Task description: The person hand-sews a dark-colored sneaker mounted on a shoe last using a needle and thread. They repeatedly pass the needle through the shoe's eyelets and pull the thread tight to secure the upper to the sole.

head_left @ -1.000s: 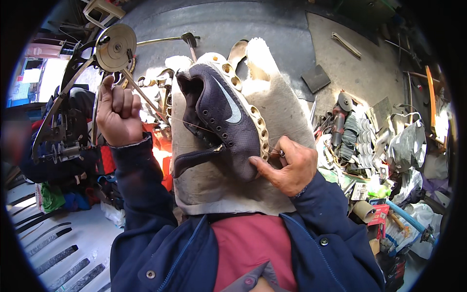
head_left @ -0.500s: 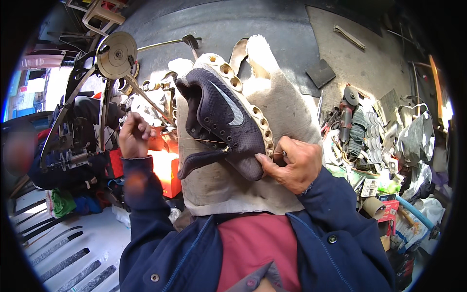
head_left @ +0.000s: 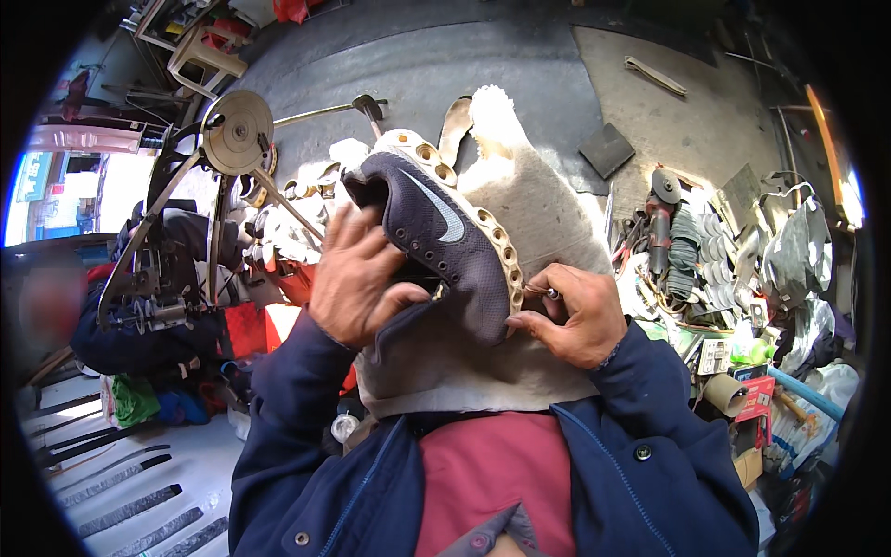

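A black mesh sneaker (head_left: pixel 474 265) with a pale curved mark lies on the beige cloth (head_left: pixel 548 227) over my lap. Its cream sole (head_left: pixel 507 265), pierced with round holes, faces right. Beside the shoe's opening is my left hand (head_left: pixel 355 278), fingers spread and thumb reaching toward the eyelets; part of the opening is hidden behind it. At the toe end my right hand (head_left: pixel 580 318) is closed, its fingertips against the sole's edge. From its curled fingers shows the small metal end of a tool, likely an awl (head_left: pixel 554 293); the rest is covered.
A hand-wheel machine (head_left: pixel 238 135) stands at the left. To the right lie an angle grinder (head_left: pixel 661 218), stacked dark sole pieces and a tape roll (head_left: pixel 724 395). Dark strips (head_left: pixel 130 509) are spread at the lower left. A flat dark piece (head_left: pixel 607 150) lies on the floor ahead.
My left hand, earlier out to the left drawing a thread taut from the shoe, has come in beside its opening with fingers spread. My right hand stays at the toe.
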A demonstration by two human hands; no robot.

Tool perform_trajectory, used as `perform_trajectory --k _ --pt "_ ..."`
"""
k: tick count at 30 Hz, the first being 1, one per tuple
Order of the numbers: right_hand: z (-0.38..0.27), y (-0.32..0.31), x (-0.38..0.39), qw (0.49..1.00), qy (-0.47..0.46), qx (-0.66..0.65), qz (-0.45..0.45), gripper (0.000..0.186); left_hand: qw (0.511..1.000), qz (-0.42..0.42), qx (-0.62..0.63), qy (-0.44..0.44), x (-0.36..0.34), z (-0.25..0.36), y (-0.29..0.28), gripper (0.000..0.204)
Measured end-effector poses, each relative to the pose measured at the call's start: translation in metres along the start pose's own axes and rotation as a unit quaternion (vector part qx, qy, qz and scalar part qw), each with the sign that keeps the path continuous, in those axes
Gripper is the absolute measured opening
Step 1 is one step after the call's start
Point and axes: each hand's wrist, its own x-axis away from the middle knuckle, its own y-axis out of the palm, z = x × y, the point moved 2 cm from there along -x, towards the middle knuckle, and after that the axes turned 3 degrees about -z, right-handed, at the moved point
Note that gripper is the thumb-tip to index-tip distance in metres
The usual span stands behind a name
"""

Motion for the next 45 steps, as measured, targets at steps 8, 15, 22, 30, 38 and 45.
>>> perform_trajectory --k 8,15,22,30,38,45 --pt "0.003 -0.002 0.005 1.0 -0.016 -0.01 0.004 0.032 0.842 -0.179 0.505 -0.057 -0.027 0.018 0.019 0.054" --pt "0.002 0.0 0.002 0.999 -0.024 -0.029 0.027 0.033 0.765 -0.294 0.5 -0.279 -0.044 0.037 0.021 0.044" --pt "-0.002 0.003 -0.009 0.995 0.011 -0.08 0.052 0.023 0.737 -0.168 0.553 -0.35 -0.044 0.022 0.029 0.029" --pt "0.077 -0.07 -0.017 0.934 0.276 0.003 0.226 0.021 0.75 -0.151 0.544 -0.346 -0.04 0.02 0.041 0.047" --pt "0.011 -0.018 0.029 0.996 0.033 -0.086 -0.016 0.05 0.735 -0.201 0.524 -0.38 -0.042 0.022 0.041 0.034" --pt "0.002 -0.016 0.015 0.989 0.031 -0.122 -0.072 0.051 0.699 -0.172 0.576 -0.388 -0.042 0.027 0.043 0.034"
